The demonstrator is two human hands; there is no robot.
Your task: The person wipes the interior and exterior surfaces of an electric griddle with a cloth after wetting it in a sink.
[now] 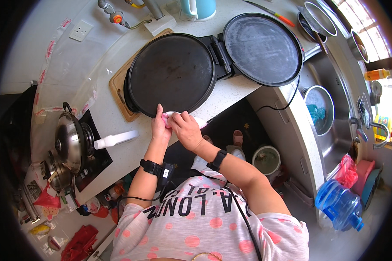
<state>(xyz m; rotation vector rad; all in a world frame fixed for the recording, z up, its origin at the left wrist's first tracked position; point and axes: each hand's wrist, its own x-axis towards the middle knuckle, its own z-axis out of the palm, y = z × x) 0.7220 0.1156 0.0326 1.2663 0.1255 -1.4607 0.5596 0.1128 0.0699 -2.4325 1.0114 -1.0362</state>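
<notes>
An electric griddle lies opened out on the counter, its dark round lower plate on the left and its greyer upper plate on the right, joined by a hinge. Just at the lower plate's near rim, my right hand grips a folded white and pink cloth. My left hand is on the cloth's left end, its thumb raised by the rim. How firmly the left fingers hold it is partly hidden. Under the griddle's left side shows a wooden cutting board.
A white bottle lies on the counter left of my hands. Farther left, a lidded wok sits on the stove. A knife and blue kettle stand behind. On the right, the sink holds a metal basin.
</notes>
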